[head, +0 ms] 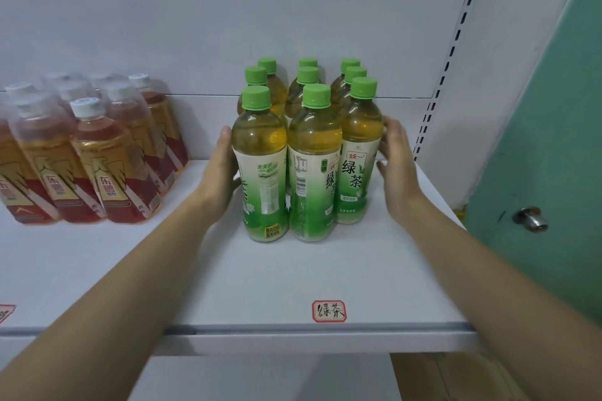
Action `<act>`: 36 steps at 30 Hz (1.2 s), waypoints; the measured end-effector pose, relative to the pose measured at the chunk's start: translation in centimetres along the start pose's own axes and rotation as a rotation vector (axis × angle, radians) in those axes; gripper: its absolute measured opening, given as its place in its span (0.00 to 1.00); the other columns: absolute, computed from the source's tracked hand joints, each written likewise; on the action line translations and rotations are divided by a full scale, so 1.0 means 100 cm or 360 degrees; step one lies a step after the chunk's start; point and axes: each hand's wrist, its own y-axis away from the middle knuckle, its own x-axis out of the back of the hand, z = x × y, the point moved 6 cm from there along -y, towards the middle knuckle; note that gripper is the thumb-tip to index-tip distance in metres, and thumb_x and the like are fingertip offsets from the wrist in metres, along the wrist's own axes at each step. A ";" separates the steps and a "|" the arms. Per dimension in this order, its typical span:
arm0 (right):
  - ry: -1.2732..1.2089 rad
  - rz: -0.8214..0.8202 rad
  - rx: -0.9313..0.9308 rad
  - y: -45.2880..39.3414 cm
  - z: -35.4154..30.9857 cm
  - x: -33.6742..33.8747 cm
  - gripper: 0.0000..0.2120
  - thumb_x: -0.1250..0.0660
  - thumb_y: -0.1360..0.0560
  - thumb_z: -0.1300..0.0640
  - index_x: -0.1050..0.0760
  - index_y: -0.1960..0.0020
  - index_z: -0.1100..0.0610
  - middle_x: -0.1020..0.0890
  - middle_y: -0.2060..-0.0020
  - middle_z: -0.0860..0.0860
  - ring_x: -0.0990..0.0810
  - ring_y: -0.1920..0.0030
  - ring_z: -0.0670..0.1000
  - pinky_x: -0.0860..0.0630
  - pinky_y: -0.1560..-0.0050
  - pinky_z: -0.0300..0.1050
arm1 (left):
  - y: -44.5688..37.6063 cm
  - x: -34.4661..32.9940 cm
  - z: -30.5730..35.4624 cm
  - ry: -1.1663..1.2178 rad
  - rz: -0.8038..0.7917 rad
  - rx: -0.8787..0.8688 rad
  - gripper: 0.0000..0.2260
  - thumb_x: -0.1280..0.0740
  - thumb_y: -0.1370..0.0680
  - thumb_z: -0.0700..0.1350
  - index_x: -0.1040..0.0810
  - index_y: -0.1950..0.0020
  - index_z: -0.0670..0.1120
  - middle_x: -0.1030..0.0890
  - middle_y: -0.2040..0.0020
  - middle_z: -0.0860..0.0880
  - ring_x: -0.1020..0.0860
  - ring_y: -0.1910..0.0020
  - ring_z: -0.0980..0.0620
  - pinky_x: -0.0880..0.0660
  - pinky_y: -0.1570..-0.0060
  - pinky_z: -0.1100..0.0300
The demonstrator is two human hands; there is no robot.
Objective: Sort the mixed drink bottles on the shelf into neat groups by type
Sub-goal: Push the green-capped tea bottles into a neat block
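Several green-capped green tea bottles [312,153] stand upright in a tight block of three rows on the white shelf [293,273], right of centre. My left hand [221,172] lies flat against the left side of the block, fingers straight, touching the front-left bottle. On the other side, my right hand [395,159] is held flat by the front-right bottle, fingers straight; contact is unclear. Further left stands a second group: several white-capped orange drink bottles with red and gold labels [97,153], packed together and upright.
A red-framed handwritten label [329,311] sticks to the shelf's front edge below the green tea. Another label [6,312] shows at the far left edge. A slotted shelf upright [433,101] and a green door with a metal knob [531,218] stand to the right.
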 end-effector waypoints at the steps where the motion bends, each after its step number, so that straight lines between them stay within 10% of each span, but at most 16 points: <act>1: 0.0077 0.0032 0.0103 0.004 -0.010 0.005 0.32 0.46 0.22 0.31 0.35 0.24 0.48 0.27 0.27 0.47 0.31 0.26 0.45 0.35 0.25 0.49 | 0.005 0.011 0.000 -0.0091 -0.0097 -0.0077 0.29 0.55 0.17 0.67 0.27 0.25 0.55 0.24 0.27 0.54 0.29 0.26 0.53 0.37 0.26 0.42; 4: 0.0230 -0.0207 0.0224 0.031 -0.019 0.005 0.46 0.30 0.31 0.28 0.43 0.21 0.45 0.30 0.25 0.46 0.31 0.25 0.46 0.31 0.29 0.46 | 0.032 0.029 -0.001 -0.0401 -0.0328 -0.0231 0.41 0.40 0.26 0.75 0.43 0.18 0.58 0.35 0.21 0.61 0.38 0.22 0.60 0.40 0.26 0.47; 8: 0.0358 -0.0430 0.0179 0.062 0.006 -0.017 0.64 0.14 0.45 0.46 0.48 0.20 0.46 0.26 0.30 0.41 0.26 0.29 0.44 0.25 0.30 0.56 | 0.054 -0.002 -0.020 -0.0845 -0.0469 -0.0418 0.55 0.16 0.36 0.54 0.48 0.19 0.55 0.31 0.26 0.64 0.32 0.26 0.63 0.30 0.31 0.63; 23: 0.0507 0.0054 0.0156 0.056 0.019 -0.026 0.70 0.14 0.55 0.41 0.47 0.21 0.45 0.27 0.31 0.46 0.25 0.31 0.50 0.26 0.31 0.55 | 0.030 -0.009 -0.026 -0.0897 -0.0148 -0.0561 0.50 0.15 0.37 0.51 0.42 0.23 0.50 0.25 0.32 0.62 0.25 0.33 0.64 0.26 0.38 0.68; 32: 0.0516 0.0127 0.0153 0.056 0.028 -0.019 0.61 0.12 0.47 0.49 0.43 0.23 0.50 0.26 0.33 0.49 0.24 0.33 0.51 0.24 0.33 0.54 | 0.038 -0.006 -0.022 -0.0948 -0.0007 -0.0618 0.36 0.18 0.33 0.51 0.32 0.30 0.58 0.23 0.38 0.67 0.24 0.38 0.65 0.27 0.45 0.73; 36: 0.0469 0.0297 0.0199 0.070 0.006 -0.006 0.53 0.18 0.35 0.44 0.47 0.21 0.46 0.31 0.30 0.49 0.30 0.31 0.47 0.29 0.32 0.48 | 0.039 0.007 -0.022 -0.1136 0.0280 -0.0524 0.44 0.20 0.40 0.66 0.34 0.29 0.55 0.27 0.38 0.57 0.26 0.41 0.60 0.27 0.46 0.63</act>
